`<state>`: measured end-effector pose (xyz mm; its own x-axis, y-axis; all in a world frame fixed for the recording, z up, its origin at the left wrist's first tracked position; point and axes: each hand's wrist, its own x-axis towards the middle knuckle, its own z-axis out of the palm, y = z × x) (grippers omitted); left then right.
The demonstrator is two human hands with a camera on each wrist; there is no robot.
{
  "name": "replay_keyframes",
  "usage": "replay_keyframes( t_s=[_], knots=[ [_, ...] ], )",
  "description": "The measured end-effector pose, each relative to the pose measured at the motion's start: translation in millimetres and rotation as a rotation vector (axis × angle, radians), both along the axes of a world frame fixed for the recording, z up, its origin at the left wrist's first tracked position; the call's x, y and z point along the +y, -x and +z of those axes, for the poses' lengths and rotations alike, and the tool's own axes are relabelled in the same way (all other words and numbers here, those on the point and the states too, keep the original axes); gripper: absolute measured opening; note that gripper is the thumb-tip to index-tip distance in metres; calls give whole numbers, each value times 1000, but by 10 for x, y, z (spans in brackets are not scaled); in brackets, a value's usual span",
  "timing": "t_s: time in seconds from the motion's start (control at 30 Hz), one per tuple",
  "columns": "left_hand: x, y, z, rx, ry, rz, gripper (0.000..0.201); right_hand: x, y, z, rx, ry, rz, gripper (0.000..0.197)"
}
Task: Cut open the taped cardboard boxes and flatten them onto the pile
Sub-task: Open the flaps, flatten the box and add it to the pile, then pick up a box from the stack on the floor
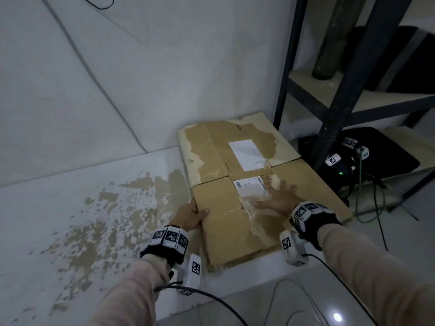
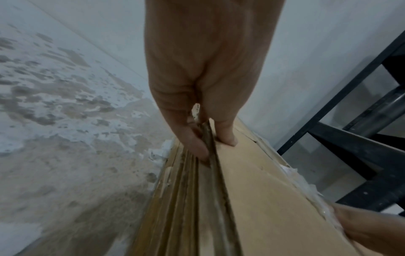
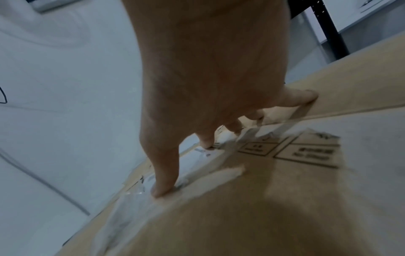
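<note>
A flattened brown cardboard box (image 1: 237, 229) with a white shipping label and torn clear tape lies on top of a pile of flat cardboard (image 1: 211, 147) against the wall. My left hand (image 1: 194, 214) grips the top sheet's left edge (image 2: 219, 173), thumb on top and fingers (image 2: 195, 143) tucked under it. My right hand (image 1: 280, 196) lies flat with spread fingers (image 3: 164, 180) pressing on the cardboard (image 3: 241, 216) beside the label and tape. No cutting tool is in view.
The pile sits on a white ledge (image 1: 82, 196) stained with brown scraps. A dark metal shelf frame (image 1: 329, 114) stands close on the right, with a black device and cables (image 1: 357, 161) under it. A black cable (image 1: 235, 309) trails along the floor near me.
</note>
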<state>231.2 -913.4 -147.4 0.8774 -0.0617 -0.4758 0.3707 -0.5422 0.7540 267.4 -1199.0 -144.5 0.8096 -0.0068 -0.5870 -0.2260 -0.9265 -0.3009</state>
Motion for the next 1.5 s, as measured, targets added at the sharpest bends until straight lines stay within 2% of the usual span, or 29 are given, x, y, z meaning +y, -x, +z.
replay_keyframes(
  t_s=[0.1, 0.23, 0.37, 0.47, 0.57, 0.67, 0.87, 1.2, 1.37, 1.5],
  knots=[
    [-24, -47, -24, -23, -178, -68, 75, 1, -30, -4, -2, 15, 7, 115],
    [-15, -83, -8, -45, -385, -83, 99, -2, -13, -12, -82, 16, -9, 113],
    [71, 22, 28, -102, -335, -95, 82, 87, -36, 30, -192, -7, -30, 99],
    [301, 191, -22, -111, -352, -183, 66, 318, -110, 133, -382, 41, 41, 67],
    [702, 423, -106, -59, -374, -253, 50, 783, -176, 262, -550, -69, 140, 37],
    [1237, 716, -150, -10, -383, -226, 43, 1449, -183, 408, -574, -141, 183, 25],
    [2496, 1417, -33, 13, -390, -9, 38, 3102, 6, 602, -569, -247, 350, 17],
    [4750, 2962, 148, 76, -436, 284, 38, 6175, 1021, 794, -529, -395, 630, 17],
    [5623, 3567, 80, 103, -430, 418, 35, 7339, 1524, 774, -475, -426, 737, 18],
    [6206, 3790, -66, 105, -420, 480, 32, 8143, 1733, 723, -433, -468, 797, 14]
  ],
)
